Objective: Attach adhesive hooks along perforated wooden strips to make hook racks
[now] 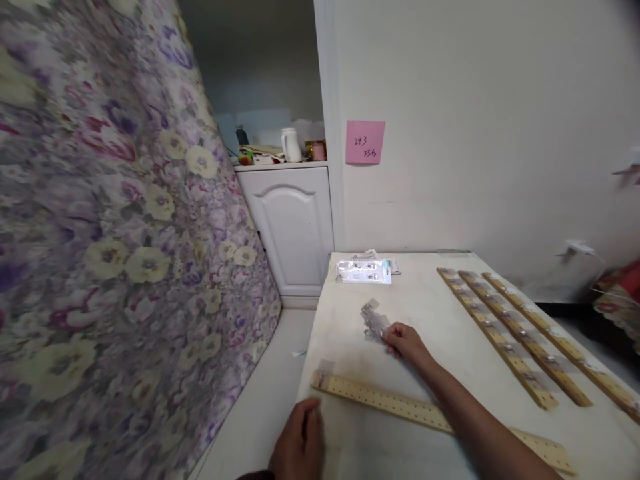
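Observation:
My right hand (406, 341) pinches at the near right edge of a small pile of clear plastic pieces with shiny metal bits (374, 323). Its fingertips are closed on one of these pieces, whose exact kind is too small to make out. Nearer to me lies a pale wooden strip with rows of holes (385, 399), passing under my right forearm. One clear piece (325, 368) stands at its left end. My left hand (299, 440) rests just below that end by the table's left edge, fingers loosely bent, thumb apart, nothing visible in it.
Several clear pieces line each of three wooden strips (500, 333) on the right of the white table (420, 287). Clear blister packs (364, 271) lie at the back. A floral curtain (140, 233) hangs left; a white cabinet (293, 227) stands behind. A pink note (365, 142) is on the wall.

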### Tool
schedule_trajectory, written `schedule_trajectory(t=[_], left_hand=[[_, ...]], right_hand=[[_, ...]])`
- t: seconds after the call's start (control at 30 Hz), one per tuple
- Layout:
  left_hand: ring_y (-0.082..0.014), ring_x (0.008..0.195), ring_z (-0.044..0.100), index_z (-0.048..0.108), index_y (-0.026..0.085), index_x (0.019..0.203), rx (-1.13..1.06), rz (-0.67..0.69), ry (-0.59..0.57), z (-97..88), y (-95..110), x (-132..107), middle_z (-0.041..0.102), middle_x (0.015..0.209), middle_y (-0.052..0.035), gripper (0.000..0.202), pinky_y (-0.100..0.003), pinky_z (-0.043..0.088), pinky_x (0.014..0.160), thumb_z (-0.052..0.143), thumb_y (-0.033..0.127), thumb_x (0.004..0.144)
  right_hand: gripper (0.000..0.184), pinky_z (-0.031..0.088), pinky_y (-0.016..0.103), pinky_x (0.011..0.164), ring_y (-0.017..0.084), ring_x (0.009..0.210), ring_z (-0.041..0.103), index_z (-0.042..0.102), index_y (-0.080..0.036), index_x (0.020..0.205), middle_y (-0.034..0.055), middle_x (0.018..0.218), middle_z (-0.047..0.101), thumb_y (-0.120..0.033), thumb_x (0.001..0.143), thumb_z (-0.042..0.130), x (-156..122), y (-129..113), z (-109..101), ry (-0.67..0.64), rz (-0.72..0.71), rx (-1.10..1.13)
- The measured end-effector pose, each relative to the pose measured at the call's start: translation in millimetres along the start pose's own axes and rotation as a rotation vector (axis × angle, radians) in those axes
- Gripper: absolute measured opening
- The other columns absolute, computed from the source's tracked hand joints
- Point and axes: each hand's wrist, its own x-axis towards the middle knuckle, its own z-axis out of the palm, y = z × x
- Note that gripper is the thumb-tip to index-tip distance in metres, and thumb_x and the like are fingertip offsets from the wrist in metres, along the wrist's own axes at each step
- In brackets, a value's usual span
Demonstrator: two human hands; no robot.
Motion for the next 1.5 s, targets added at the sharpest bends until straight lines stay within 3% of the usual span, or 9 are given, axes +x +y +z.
schedule_trajectory(t=[0.27,0.47,0.6,0.7,0.8,1.03,1.13,1.33,1.5], left_hand=[[-0.0177,0.071,0.060,0.063,0.022,0.090,-0.113,0.013,-0.068,-0.6,10,-7,0.067,0.078,-0.0003,0.033,-0.025,0.047,0.064,0.049,0.050,0.080],[-0.0172,0.075,0.061,0.065,0.021,0.091,-0.198,0.081,-0.202,3.8,27,-14,0.068,0.082,-0.0020,0.030,-0.025,0.048,0.070,0.051,0.046,0.082],[-0.0178,0.081,0.061,0.065,0.021,0.100,-0.310,0.074,-0.300,10.3,36,-16,0.068,0.090,-0.0041,0.035,-0.026,0.048,0.073,0.048,0.047,0.084],[-0.0144,0.066,0.055,0.063,0.019,0.100,-0.396,-0.001,-0.353,15.1,37,-15,0.064,0.077,-0.0022,0.038,-0.023,0.045,0.062,0.047,0.049,0.084],[-0.0111,0.057,0.047,0.062,0.017,0.086,-0.434,-0.066,-0.403,16.8,35,-13,0.056,0.064,0.0017,0.035,-0.021,0.040,0.056,0.050,0.050,0.083],[-0.0108,0.060,0.042,0.048,0.019,0.065,-0.281,-0.033,-0.410,16.8,37,-16,0.045,0.061,0.0045,0.031,-0.020,0.034,0.055,0.048,0.044,0.084],[-0.0102,0.058,0.039,0.044,0.020,0.062,-0.202,-0.003,-0.420,19.2,37,-16,0.042,0.058,0.0056,0.030,-0.020,0.031,0.053,0.047,0.039,0.084],[-0.0113,0.060,0.045,0.049,0.019,0.066,-0.148,-0.056,-0.352,24.3,32,-12,0.048,0.060,0.0051,0.029,-0.020,0.034,0.054,0.047,0.042,0.085],[-0.0164,0.072,0.058,0.060,0.020,0.088,-0.119,-0.045,-0.248,23.1,24,-10,0.064,0.076,-0.0005,0.024,-0.025,0.044,0.065,0.045,0.039,0.087]], right_hand=[[0.029,0.043,0.021,0.046,0.011,0.051,0.060,0.054,-0.017,0.072,0.0016,0.069,0.068,-0.041,0.066,0.069,-46,-12,-5,-0.153,0.034,0.403],[0.029,0.040,0.018,0.044,0.008,0.050,0.057,0.056,-0.016,0.072,0.0027,0.070,0.068,-0.040,0.068,0.071,-82,-25,17,-0.291,0.072,0.580],[0.032,0.040,0.018,0.044,0.008,0.046,0.055,0.057,-0.015,0.071,0.0014,0.061,0.066,-0.045,0.069,0.070,-102,-30,39,-0.362,0.054,0.558],[0.035,0.040,0.020,0.043,0.009,0.042,0.053,0.056,-0.016,0.069,-0.0022,0.050,0.059,-0.049,0.067,0.069,-114,-30,55,-0.377,0.062,0.486],[0.035,0.038,0.020,0.041,0.010,0.040,0.051,0.053,-0.018,0.067,-0.0035,0.049,0.057,-0.050,0.068,0.066,-120,-28,62,-0.385,0.052,0.403],[0.014,0.039,0.022,0.055,0.012,0.060,0.051,0.063,-0.018,0.080,-0.0013,0.066,0.060,-0.029,0.071,0.065,-110,-37,39,-0.262,-0.167,0.041],[0.009,0.036,0.022,0.055,0.012,0.060,0.048,0.062,-0.017,0.072,-0.0020,0.062,0.057,-0.026,0.073,0.061,-101,-38,34,-0.331,-0.199,0.026],[0.007,0.033,0.022,0.053,0.011,0.055,0.046,0.058,-0.017,0.066,-0.0033,0.058,0.053,-0.023,0.071,0.058,-76,-30,43,-0.393,-0.214,0.048],[0.009,0.033,0.022,0.052,0.011,0.053,0.045,0.055,-0.018,0.064,-0.0032,0.056,0.053,-0.026,0.068,0.057,-56,-26,53,-0.384,-0.179,0.046]])
